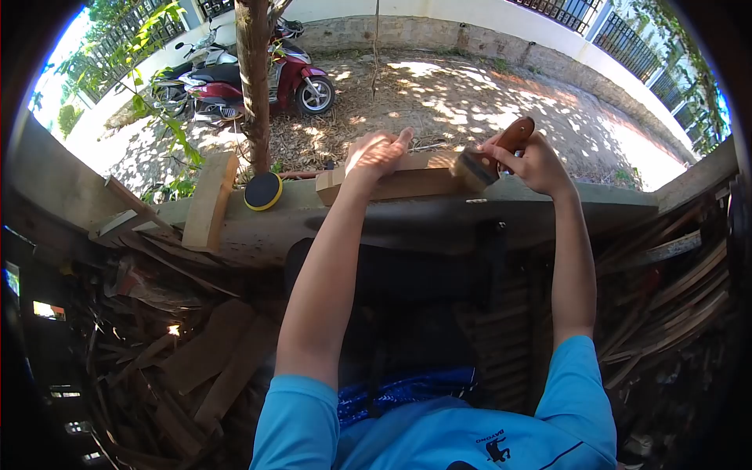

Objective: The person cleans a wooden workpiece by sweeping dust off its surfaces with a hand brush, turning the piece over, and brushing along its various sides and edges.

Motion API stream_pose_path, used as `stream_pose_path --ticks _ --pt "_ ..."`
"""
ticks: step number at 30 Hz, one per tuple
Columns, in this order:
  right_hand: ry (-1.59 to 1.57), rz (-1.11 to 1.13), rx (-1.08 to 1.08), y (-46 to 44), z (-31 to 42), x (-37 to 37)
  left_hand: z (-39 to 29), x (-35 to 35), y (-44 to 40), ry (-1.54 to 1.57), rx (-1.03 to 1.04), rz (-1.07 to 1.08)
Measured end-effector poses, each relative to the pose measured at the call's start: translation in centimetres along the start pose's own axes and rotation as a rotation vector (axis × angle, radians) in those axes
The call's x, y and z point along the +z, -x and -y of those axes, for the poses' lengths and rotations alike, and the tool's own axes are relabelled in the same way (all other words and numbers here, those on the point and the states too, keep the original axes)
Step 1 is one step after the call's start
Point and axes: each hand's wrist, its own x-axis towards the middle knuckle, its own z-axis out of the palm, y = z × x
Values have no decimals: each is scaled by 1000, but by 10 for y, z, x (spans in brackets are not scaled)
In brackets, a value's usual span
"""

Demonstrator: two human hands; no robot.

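Note:
A squared wooden block (419, 183) lies lengthwise along the top of a low ledge (548, 193). My left hand (377, 154) is closed over the block's left part, thumb pointing up and right. In my right hand (540, 163) is a paintbrush (515, 135) with a brown wooden handle, gripped near the metal band. Its pale bristles (475, 172) touch the right part of the block and look slightly blurred. On the ledge left of the block stands a round black disc with a yellow rim (263, 191).
A wooden board (210, 202) leans over the ledge at left. Scrap planks (211, 352) are piled below on the left, and long wood strips (666, 301) on the right. Beyond the ledge rise a tree trunk (253, 86) and parked motorbikes (290, 78).

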Motion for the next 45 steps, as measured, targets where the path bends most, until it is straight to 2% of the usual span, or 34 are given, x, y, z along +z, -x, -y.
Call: stream_pose_path --ticks 2,6,9,13,16,19,20,23,24,27,28,31,32,35,38,41,42,45 --pt "241 -195 76 -5 -11 4 3 0 -1 1 25 -11" --pt "498 -329 68 4 18 -2 -4 8 -2 30 19 -18" --pt "436 -289 -36 6 11 7 -7 7 1 41 6 -11" --pt "-112 33 -108 7 14 1 -7 4 2 47 -2 16" --pt "52 -26 -48 0 6 3 -8 4 2 24 15 -1" --pt "648 -333 160 1 19 1 -7 5 3 -6 39 -32" --pt "708 -438 60 1 10 4 -6 4 3 -17 47 -43" --pt "297 -224 -40 7 3 8 -9 -2 6 -25 41 1" --pt "318 -177 -75 9 4 9 -9 -2 6 2 34 -6" --pt "-195 73 81 8 9 -2 -9 1 9 46 37 -15" --pt "34 -47 -66 7 10 1 -8 0 8 35 49 -19" --pt "570 -289 132 7 30 2 -6 -2 8 -7 66 -31" --pt "658 -319 155 2 22 6 -6 -2 7 -23 69 -34" --pt "388 -245 -45 3 -2 9 -2 2 3 -33 63 -35" --pt "-312 3 68 3 -23 -3 -5 -1 5 29 11 24" --pt "-188 -114 112 0 -46 0 -3 -1 2 -16 42 20" --pt "-61 -267 104 3 -37 4 -4 -2 4 -31 28 10" --pt "365 -429 93 1 -36 10 -4 -4 9 9 33 -18"
